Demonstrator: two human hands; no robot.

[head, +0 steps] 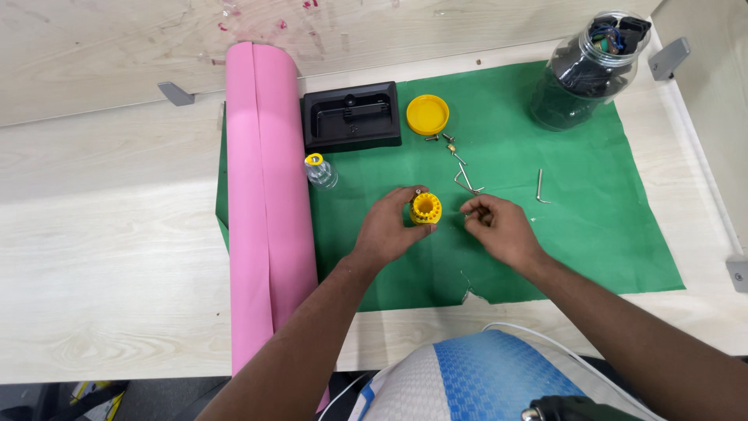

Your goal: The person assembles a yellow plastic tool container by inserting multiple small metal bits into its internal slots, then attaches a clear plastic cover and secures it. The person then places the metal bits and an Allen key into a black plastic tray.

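From my remote station I note, at the far left, a pale wood-grain table (pixel 101 257) with a matte finish. On it lies a long pink foam roll (pixel 269 203), smooth and cylindrical, running from far to near along the left edge of a green fabric mat (pixel 608 234), whose near edge is torn. Just right of the roll's far end sits a black moulded plastic tray (pixel 351 115); I cannot tell what, if anything, it holds. Near it lies a small clear bottle (pixel 320 171) with a yellow cap, tipped on its side.

At mat centre, the left hand (pixel 389 230) is clamped on a yellow toothed plastic part (pixel 425 208), round and ribbed, with a small metal screw at its far rim. Far of it lies a flat round yellow lid (pixel 427 114), then loose screws (pixel 446 140) and thin metal hex keys (pixel 466 182).

The right hand (pixel 499 228) rests just beside the part, fingertips pinched together; what they grip is too small to tell. Another hex key (pixel 541 187) lies right of it. At far right stands a clear plastic jar (pixel 586 70), open, packed with dark components and wires.
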